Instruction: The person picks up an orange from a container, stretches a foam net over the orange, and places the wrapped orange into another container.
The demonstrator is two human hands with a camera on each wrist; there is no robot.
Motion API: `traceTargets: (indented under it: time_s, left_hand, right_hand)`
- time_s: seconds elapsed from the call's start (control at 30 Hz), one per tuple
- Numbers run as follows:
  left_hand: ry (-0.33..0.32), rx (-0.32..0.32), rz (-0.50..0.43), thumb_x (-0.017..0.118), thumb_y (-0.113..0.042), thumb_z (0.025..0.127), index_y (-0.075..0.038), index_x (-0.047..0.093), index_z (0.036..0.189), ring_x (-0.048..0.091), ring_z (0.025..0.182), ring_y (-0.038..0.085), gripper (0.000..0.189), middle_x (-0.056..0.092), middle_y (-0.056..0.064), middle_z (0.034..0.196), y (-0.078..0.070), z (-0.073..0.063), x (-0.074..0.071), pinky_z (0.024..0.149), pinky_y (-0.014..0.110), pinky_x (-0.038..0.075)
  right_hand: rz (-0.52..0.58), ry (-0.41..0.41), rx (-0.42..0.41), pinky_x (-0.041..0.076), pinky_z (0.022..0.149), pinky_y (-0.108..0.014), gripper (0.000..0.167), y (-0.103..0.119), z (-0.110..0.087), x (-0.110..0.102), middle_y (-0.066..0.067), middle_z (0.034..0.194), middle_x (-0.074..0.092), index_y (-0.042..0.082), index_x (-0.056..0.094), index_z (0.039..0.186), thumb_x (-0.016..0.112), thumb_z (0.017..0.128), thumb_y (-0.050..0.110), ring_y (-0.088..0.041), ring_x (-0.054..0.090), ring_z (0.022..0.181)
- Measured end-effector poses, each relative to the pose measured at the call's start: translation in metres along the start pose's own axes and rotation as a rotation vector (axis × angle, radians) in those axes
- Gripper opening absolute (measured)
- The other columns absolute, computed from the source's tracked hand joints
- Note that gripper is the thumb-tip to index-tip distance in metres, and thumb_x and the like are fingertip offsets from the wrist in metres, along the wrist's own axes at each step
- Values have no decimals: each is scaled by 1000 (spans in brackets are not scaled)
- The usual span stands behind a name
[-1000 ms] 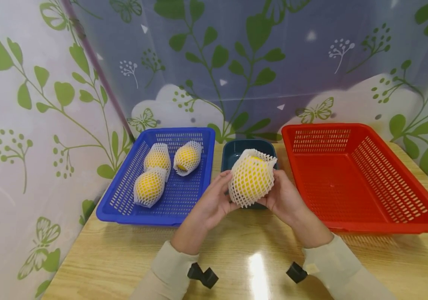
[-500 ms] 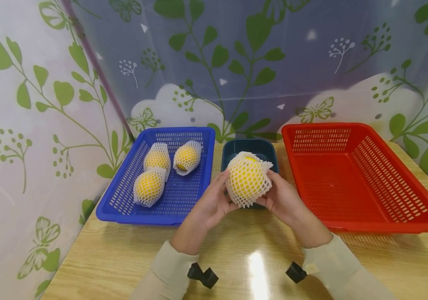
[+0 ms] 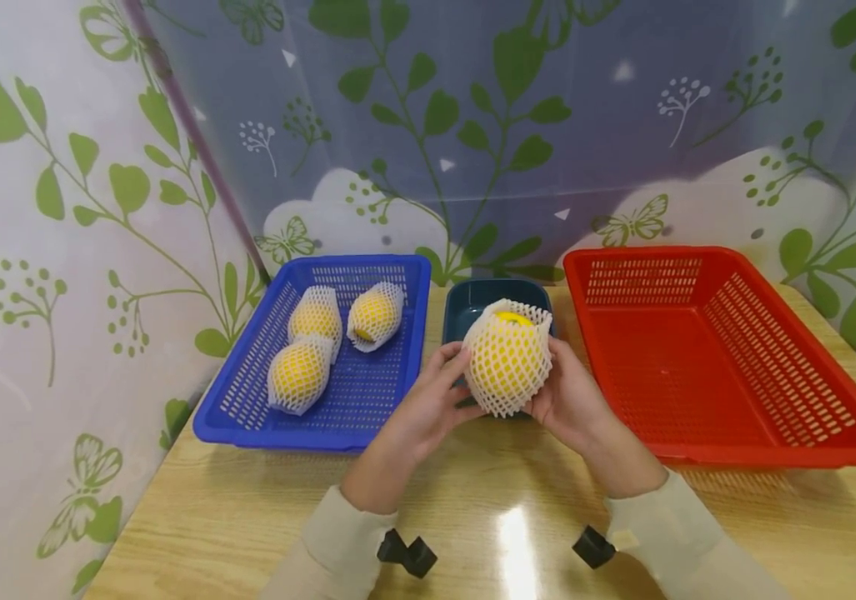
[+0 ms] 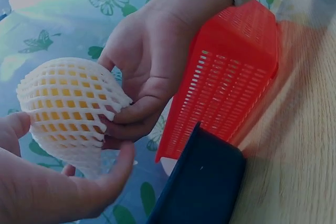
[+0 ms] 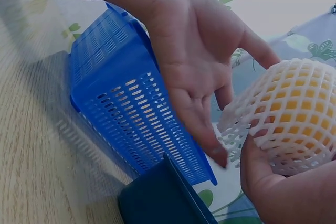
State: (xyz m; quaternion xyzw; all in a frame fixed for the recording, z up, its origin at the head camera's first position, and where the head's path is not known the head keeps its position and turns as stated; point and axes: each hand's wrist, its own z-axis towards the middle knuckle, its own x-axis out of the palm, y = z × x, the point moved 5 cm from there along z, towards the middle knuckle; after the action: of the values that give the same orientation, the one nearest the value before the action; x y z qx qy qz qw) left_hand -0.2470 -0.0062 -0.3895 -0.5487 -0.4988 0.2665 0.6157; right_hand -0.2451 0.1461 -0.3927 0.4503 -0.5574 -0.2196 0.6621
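Observation:
A yellow fruit in a white foam net (image 3: 508, 362) is held up between both hands, above the front of a small dark teal bin (image 3: 465, 304). My left hand (image 3: 431, 408) holds its left side, fingertips and thumb at the netting. From the right and below, my right hand (image 3: 568, 400) grips it. The net's gathered top is loose, and bare yellow skin shows in its opening. In the left wrist view, the right hand's fingers (image 4: 139, 111) curl at the net's edge. In the right wrist view, the left hand (image 5: 194, 66) reaches the net with its palm partly exposed.
At left stands a blue basket (image 3: 367, 408) with three yellow fruits in foam nets, one being the front netted fruit (image 3: 298, 375). A larger red basket (image 3: 668, 375) stands at right. All stand on a wooden table (image 3: 465, 517) before a patterned curtain (image 3: 518, 167).
The netted fruit dips slightly left, then comes back right and turns, its yellow opening now facing up. The left hand's fingers have shifted on the net; the right hand stays at its side.

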Motion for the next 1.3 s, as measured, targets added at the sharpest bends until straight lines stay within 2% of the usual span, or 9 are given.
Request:
traceTargets:
  time_s: [0.13, 0.23, 0.37, 0.47, 0.63, 0.77, 0.97, 1.17, 1.3]
  left_hand:
    - [-82, 63, 149, 48, -33, 102, -18, 22, 146, 43, 130, 33, 53, 36, 16, 146, -3, -1, -4, 106, 52, 38]
    - [-105, 179, 292, 51, -29, 102, -22, 15, 153, 29, 140, 36, 62, 21, 16, 156, -9, -4, -3, 111, 53, 31]
    - [-52, 345, 404, 43, -19, 105, -19, 24, 152, 36, 137, 32, 51, 31, 12, 152, -16, -10, 3, 110, 49, 33]
    - [8, 398, 454, 41, -19, 105, -16, 31, 149, 44, 129, 29, 45, 39, 12, 146, -17, -14, 8, 105, 46, 40]
    - [0, 391, 596, 65, -39, 92, -19, 27, 150, 51, 119, 23, 72, 42, 7, 142, -13, -14, 11, 95, 39, 49]
    - [-49, 377, 660, 75, -36, 84, -20, 28, 147, 54, 114, 21, 80, 46, 5, 137, -9, -13, 10, 92, 38, 51]
    - [-87, 300, 610, 75, -26, 84, -18, 30, 144, 57, 107, 24, 75, 45, 9, 130, -5, -11, 5, 86, 39, 54]
    - [-72, 227, 494, 69, -20, 87, -14, 26, 146, 59, 107, 30, 73, 46, 18, 129, -5, -13, 1, 86, 41, 54]
    - [-66, 183, 415, 66, -18, 88, -11, 26, 146, 59, 107, 27, 71, 50, 19, 125, -4, -14, 0, 92, 40, 51]
  right_hand:
    - [8, 4, 3, 51, 81, -27, 38, -3, -1, 0, 5, 108, 61, 24, 51, 125, 24, 106, 43, -11, 58, 93]
    - [1, 7, 16, 50, 77, -27, 38, -6, -2, 0, 5, 103, 62, 25, 51, 124, 24, 106, 45, -11, 58, 89]
    - [-32, -9, 58, 51, 76, -26, 39, -10, -4, -1, 5, 101, 63, 25, 50, 125, 25, 105, 48, -11, 58, 87]
    - [-44, -7, 76, 52, 78, -27, 39, -13, -5, 0, 6, 102, 64, 25, 50, 124, 25, 105, 48, -11, 60, 89]
    - [-40, 15, 83, 53, 79, -25, 42, -15, -7, 2, 4, 105, 65, 23, 48, 127, 26, 104, 51, -10, 62, 90]
    - [-77, 27, 104, 54, 80, -25, 51, -16, -11, 4, 3, 109, 63, 19, 39, 138, 25, 103, 54, -11, 62, 92]
    - [-263, 17, 145, 54, 83, -34, 68, -17, -16, 5, 0, 108, 65, 7, 28, 148, 21, 102, 58, -16, 64, 94]
    - [-529, -73, 197, 57, 71, -38, 80, -13, -21, 3, -8, 89, 70, -2, 43, 133, 22, 98, 66, -21, 66, 78]
    - [-650, -119, 181, 58, 71, -41, 82, -10, -23, 4, -11, 92, 70, -3, 50, 125, 21, 97, 67, -24, 65, 81]
